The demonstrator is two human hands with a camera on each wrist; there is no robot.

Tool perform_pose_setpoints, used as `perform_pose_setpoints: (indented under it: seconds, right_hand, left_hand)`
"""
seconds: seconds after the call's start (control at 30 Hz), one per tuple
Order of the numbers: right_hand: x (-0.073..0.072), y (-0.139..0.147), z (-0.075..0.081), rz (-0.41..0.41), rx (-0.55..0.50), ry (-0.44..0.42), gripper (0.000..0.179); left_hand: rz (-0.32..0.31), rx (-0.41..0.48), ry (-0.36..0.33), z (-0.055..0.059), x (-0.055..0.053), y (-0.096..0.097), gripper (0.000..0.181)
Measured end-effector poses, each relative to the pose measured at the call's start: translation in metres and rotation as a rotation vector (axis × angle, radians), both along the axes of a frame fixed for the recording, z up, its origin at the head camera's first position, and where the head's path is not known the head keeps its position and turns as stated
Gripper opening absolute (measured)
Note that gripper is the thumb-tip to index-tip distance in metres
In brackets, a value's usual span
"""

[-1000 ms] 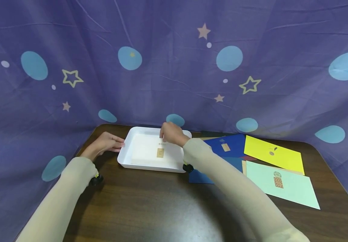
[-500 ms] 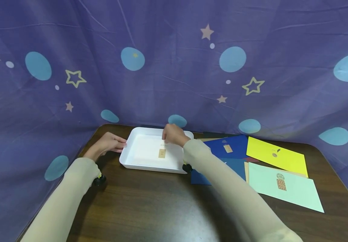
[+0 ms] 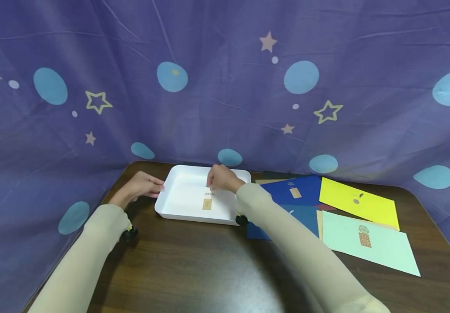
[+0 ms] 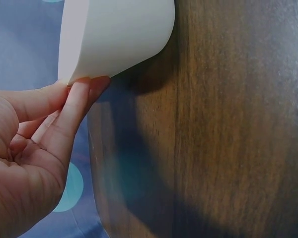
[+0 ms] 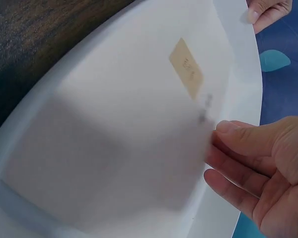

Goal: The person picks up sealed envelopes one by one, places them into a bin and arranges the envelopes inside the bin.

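Observation:
A white tray [image 3: 199, 219] lies near the back edge of the table. Inside it is a thin white card [image 5: 124, 99] bearing a tan rectangular label [image 3: 207, 204] and small dark print. My right hand [image 3: 222, 177] reaches in from the right and pinches the card's far edge between thumb and fingertips. On the tray's left side, my left hand [image 3: 140, 186] grips the rim; in the left wrist view, its thumb lies against the inner side and its fingers [image 4: 72, 106] against the outer wall.
Right of the tray lie overlapping coloured cards with small stickers: royal blue [image 3: 307, 189], yellow [image 3: 374, 204], darker blue [image 3: 303, 217] and mint green [image 3: 389, 252]. A purple patterned curtain [image 3: 225, 87] hangs behind the brown table [image 3: 178, 265].
My right hand has moved slightly toward me and to the left, and the white card has shifted the same way in the tray. My left hand keeps its hold on the rim.

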State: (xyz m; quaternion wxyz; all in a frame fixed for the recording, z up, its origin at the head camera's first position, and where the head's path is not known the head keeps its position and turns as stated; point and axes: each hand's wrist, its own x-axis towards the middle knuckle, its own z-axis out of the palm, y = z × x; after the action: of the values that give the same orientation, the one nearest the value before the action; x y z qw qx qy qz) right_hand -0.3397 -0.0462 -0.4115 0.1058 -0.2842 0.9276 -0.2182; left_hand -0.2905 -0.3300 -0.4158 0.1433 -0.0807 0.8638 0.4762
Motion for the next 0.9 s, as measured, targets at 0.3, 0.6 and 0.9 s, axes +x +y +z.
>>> perform_pose_setpoints:
  seconds: [0.3,0.6,0.9]
  right_hand:
    - [0.003,0.002,0.004,0.025,0.034,-0.008,0.017]
    - [0.006,0.012,0.022,0.133,0.049,-0.027,0.017]
    - [0.013,0.049,0.065,0.28,0.01,-0.014,0.017]
  left_hand:
    - [-0.013,-0.001,0.007,-0.002,-0.001,0.001,0.037]
    - [-0.017,-0.008,0.011,-0.002,-0.002,0.001,0.037]
    - [-0.018,-0.011,0.013,-0.001,-0.001,0.001,0.038]
